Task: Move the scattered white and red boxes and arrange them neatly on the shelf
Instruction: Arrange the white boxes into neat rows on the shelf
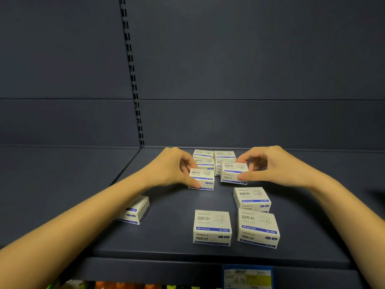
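Mid-frame, the left hand (173, 170) is gripping one white box (202, 180). The right hand (277, 165) is pinching a second box (233, 173), likely aligning both with the back row (214, 156).

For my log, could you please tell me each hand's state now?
Left hand: holds the left white box.
Right hand: holds the right white box.

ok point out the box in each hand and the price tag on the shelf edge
left-hand box (203, 174), head view, its top face
right-hand box (231, 166), head view, its top face
price tag (248, 277), head view, middle of label
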A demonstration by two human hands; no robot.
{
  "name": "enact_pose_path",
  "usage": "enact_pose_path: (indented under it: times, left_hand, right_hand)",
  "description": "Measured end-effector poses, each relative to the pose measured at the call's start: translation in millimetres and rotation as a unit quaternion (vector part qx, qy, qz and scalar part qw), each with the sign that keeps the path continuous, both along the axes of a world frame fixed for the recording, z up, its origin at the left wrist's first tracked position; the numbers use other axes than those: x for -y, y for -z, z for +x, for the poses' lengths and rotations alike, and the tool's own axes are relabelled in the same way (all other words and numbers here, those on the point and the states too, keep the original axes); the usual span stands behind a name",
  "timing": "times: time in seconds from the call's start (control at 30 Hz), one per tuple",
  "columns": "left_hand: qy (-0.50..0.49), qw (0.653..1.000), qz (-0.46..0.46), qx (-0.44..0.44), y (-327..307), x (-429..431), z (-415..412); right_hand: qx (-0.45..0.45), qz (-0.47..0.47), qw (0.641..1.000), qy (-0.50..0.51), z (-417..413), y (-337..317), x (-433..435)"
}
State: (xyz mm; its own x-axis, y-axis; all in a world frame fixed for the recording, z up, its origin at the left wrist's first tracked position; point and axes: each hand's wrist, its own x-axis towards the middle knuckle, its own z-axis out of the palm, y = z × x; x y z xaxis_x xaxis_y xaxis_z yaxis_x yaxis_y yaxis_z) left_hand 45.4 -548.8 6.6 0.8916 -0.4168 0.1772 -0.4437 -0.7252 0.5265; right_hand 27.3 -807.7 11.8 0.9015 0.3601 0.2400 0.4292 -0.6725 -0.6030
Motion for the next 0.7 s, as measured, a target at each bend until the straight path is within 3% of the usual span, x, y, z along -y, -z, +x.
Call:
enact_pose_path:
  times: [0.3, 0.57, 0.7]
  left_hand:
    - [-0.022, 1.000, -0.011, 0.012, 7, 1, 6]
    - [-0.017, 0.999, 0.003, 0.047, -7, -7, -12]
    - [0.043, 0.999, -0.021, -0.004, -26, -45, -32]
  right_hand:
    - [0.008, -0.041, 0.999, -0.005, 3, 8, -8]
    - [0.067, -0.056, 0.996, 0.022, 0, 12, -10]
    - [0.070, -0.010, 0.997, 0.006, -4, 3, -1]
